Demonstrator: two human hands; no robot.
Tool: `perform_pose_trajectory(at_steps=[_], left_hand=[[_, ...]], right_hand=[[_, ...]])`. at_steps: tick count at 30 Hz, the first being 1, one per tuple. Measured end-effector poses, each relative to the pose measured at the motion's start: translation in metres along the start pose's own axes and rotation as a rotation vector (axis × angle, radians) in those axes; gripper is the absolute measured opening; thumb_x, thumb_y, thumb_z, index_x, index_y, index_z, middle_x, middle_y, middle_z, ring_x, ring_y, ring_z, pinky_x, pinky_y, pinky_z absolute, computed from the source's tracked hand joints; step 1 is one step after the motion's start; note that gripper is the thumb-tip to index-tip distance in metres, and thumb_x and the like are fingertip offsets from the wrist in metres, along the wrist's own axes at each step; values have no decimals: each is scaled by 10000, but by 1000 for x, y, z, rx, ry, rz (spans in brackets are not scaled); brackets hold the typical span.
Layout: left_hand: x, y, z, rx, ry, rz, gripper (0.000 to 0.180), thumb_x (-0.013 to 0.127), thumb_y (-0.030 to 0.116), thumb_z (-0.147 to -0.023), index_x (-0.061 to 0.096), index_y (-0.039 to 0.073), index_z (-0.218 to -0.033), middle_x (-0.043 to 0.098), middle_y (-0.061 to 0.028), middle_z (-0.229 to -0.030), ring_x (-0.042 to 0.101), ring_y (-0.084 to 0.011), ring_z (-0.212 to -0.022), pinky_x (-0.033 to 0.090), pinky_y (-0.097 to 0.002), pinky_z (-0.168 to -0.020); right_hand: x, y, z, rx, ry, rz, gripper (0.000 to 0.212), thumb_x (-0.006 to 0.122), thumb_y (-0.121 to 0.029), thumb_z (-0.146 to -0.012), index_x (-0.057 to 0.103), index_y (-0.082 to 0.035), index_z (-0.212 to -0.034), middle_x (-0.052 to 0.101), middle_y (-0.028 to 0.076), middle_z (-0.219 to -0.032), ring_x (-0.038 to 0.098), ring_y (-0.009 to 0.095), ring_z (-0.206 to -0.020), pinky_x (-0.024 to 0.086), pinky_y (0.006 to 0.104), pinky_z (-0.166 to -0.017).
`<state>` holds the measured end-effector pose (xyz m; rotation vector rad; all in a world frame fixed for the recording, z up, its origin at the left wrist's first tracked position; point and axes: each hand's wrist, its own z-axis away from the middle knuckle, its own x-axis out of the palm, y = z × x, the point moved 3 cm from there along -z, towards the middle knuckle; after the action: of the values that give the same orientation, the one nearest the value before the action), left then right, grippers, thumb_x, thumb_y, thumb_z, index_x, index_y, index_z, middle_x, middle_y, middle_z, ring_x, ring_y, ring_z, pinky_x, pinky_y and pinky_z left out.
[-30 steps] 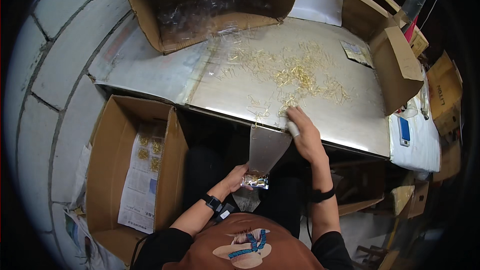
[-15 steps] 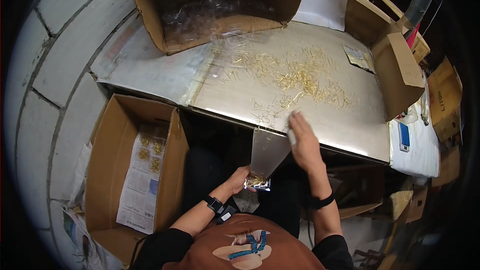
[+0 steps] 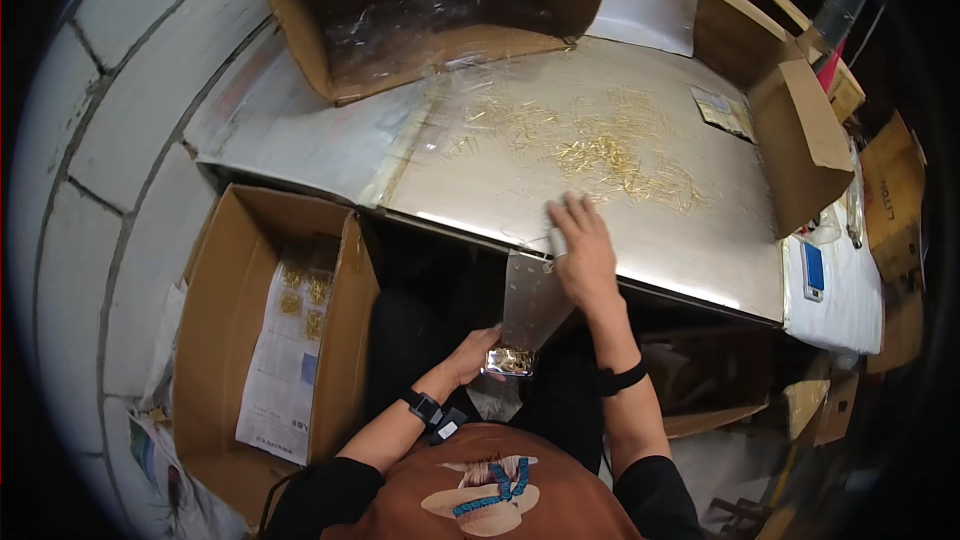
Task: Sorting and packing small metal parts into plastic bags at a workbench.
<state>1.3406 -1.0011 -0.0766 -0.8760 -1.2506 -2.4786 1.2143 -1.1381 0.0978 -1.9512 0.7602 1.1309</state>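
Note:
My left hand (image 3: 472, 354) is closed on a small clear plastic bag (image 3: 508, 362), held at the lower end of a grey chute (image 3: 530, 302). Golden metal pieces, thin and bent like small hooks, show inside the bag. The chute slopes down from the table's front edge, with a few pieces on it. My right hand (image 3: 586, 258) lies palm down at that edge beside the top of the chute, fingers stretched out, with something white on the thumb. Beyond its fingertips a loose heap of the same golden hooks (image 3: 612, 158) spreads over the metal tabletop (image 3: 690, 270).
An open cardboard box (image 3: 350, 90) with clear plastic bags lies at the back left. Another box (image 3: 205, 360) at my left holds several filled bags on newspaper. Cardboard flaps (image 3: 800, 130) border the right side, near a blue-and-white device (image 3: 812, 270).
My right hand has swept left to the top of the chute. The hooks near the table edge have left the tabletop, and some now show on the chute. The bag has risen slightly.

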Motion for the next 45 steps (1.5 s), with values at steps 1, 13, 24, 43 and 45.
perform_pose_trajectory(at_steps=[1, 13, 24, 43, 45], left_hand=[[1, -3, 1, 3, 6, 6, 492, 338, 404, -979, 502, -27, -1152, 640, -150, -982, 679, -256, -761, 561, -299, -493], [13, 5, 3, 14, 12, 9, 536, 353, 474, -955, 510, 21, -1196, 656, -117, -970, 684, -203, -737, 540, -230, -438], [1, -4, 29, -52, -60, -29, 346, 484, 299, -937, 575, 11, -1105, 655, -81, -948, 659, -131, -719, 540, -222, -444], [-34, -11, 50, 12, 145, 43, 293, 443, 210, -955, 585, -17, -1074, 653, -109, -946, 667, -167, -737, 567, -248, -503], [-34, -16, 44, -21, 139, 59, 331, 434, 253, -961, 585, -18, -1076, 653, -105, -952, 667, -167, -735, 564, -250, -498]], right_hand=[[-3, 9, 2, 74, 60, 15, 395, 535, -142, -861, 512, -62, -1246, 467, 141, -1326, 348, 351, -1285, 331, 396, -1040], [-47, -42, 102, -27, -220, -508, 331, 547, 45, -795, 599, -47, -1109, 613, 161, -1104, 560, 329, -1087, 422, 374, -968], [-33, -16, 152, 291, -263, -648, 270, 554, 30, -803, 609, 12, -1067, 629, 194, -1036, 614, 324, -973, 470, 328, -851], [-17, 15, -34, -22, 106, -156, 398, 551, -158, -850, 489, 18, -1203, 459, 222, -1290, 444, 373, -1192, 388, 398, -988], [3, 38, -55, -23, -32, 43, 404, 535, -176, -856, 488, 19, -1206, 455, 207, -1301, 450, 355, -1194, 395, 388, -981]])
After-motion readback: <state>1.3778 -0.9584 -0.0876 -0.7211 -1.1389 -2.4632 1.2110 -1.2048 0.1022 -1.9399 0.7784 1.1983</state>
